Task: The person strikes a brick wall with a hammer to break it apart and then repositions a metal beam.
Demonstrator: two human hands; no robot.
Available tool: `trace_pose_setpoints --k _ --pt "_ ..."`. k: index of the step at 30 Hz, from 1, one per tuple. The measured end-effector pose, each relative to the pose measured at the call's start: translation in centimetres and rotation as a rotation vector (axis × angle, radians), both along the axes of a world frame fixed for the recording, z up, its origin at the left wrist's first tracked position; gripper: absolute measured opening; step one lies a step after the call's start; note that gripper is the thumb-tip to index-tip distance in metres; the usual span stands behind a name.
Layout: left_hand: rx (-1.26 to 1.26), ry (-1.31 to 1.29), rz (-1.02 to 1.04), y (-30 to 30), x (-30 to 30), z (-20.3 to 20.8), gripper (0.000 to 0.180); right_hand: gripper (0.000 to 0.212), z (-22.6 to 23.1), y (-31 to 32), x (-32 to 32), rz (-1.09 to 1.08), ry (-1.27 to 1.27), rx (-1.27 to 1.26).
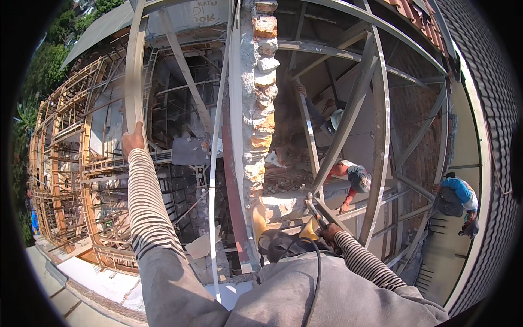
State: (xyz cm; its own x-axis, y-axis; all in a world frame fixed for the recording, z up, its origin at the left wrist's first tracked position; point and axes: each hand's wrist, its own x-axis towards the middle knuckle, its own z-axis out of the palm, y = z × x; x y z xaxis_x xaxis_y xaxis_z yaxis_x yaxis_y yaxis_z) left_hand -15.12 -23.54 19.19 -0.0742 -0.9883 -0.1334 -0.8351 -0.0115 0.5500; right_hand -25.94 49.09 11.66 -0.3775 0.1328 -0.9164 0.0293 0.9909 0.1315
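My left hand (133, 140) is closed around the lower part of a long grey-beige metal beam (134, 71), with that arm stretched out ahead on the left. The beam rises from the hand toward the top of the view. On the right, close to my body, my right hand (330, 233) grips a hammer (317, 214), its head pointing up and away from me. The hammer head lies near the lower joint of a slanted metal truss (348, 114); whether they touch I cannot tell. My yellow boots (309, 229) show beside the broken wall top.
A jagged brick wall (264, 109) runs straight ahead. To its left, a white pipe (213, 207) crosses above a deep drop, with wooden scaffolding (87, 131) beyond. Several people work lower on the right, including one in red (357, 180) and one in blue (460, 193). Roof tiles (496, 136) line the far right.
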Motion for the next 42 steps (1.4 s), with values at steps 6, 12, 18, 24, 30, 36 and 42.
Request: trace_pose_setpoints --k 6,12,18,24,30,36,42 --pt "-0.019 0.006 0.014 0.4 0.1 0.0 0.094 0.068 -4.0 6.5 1.7 0.336 -0.14 -0.118" --pt "-0.052 0.142 -0.016 1.8 1.6 1.1 0.093 0.073 -0.6 4.0 2.3 0.642 -0.3 -0.079" --pt "-0.605 0.436 -0.182 8.7 2.0 3.8 0.12 0.077 2.4 2.2 1.7 0.651 -0.307 -0.088" --pt "-1.422 0.669 -0.536 22.4 3.3 16.7 0.137 0.078 -0.7 4.4 0.3 0.356 -0.155 -0.025" --pt "-1.508 0.827 -0.878 26.5 5.4 23.5 0.133 0.074 -6.9 6.2 -1.6 0.397 -0.149 0.02" --pt "-1.031 0.537 -1.016 37.0 -0.4 30.7 0.112 0.072 -5.2 5.7 -1.6 0.368 -0.164 -0.039" --pt "0.154 -0.08 -1.296 44.7 -0.4 15.3 0.081 0.071 -4.0 5.9 -1.3 0.393 -0.173 -0.049"
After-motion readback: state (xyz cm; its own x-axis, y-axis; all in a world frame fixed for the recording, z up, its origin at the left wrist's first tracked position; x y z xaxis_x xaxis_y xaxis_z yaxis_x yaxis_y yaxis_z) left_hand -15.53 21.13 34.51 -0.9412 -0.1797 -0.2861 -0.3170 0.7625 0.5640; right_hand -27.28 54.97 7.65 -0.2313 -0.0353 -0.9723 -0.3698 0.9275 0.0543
